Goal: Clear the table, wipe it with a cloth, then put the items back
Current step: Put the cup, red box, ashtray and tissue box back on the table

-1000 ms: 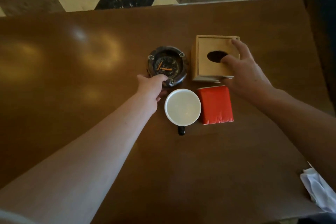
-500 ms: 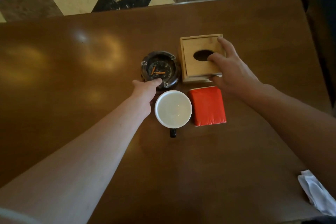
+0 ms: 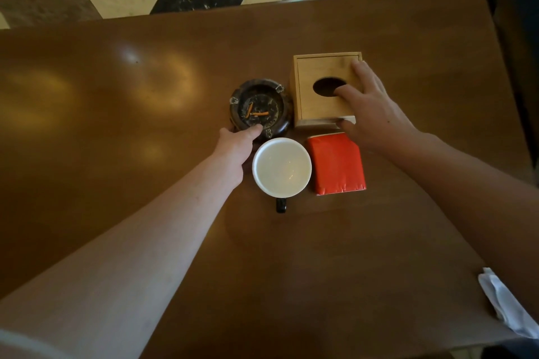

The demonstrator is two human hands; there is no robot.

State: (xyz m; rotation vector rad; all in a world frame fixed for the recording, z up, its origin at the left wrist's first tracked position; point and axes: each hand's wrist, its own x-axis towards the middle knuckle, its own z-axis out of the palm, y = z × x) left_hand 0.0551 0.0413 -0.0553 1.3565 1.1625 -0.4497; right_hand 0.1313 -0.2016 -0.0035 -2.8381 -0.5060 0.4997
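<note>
The person's left arm reaches forward across the brown tabletop (image 3: 116,154), and the left hand (image 3: 233,150) grips the near rim of the dark round ashtray (image 3: 260,110), thumb laid over the rim, the other fingers hidden beneath it. Two orange cigarette butts (image 3: 256,112) lie inside, one pointing across, the other slanted away. The right arm comes in from the right; the right hand (image 3: 370,108) grasps the wooden tissue box (image 3: 323,87), fingers spread over its top, forefinger at the edge of the oval opening, thumb pressed to the near side. The box stands square, just right of the ashtray. Near of these, a white cup (image 3: 281,166) stands upright with its dark handle pointing toward the person, and a red packet (image 3: 337,163) lies flat just beside it. A white cloth (image 3: 507,306) lies at the tabletop's near right edge.
</note>
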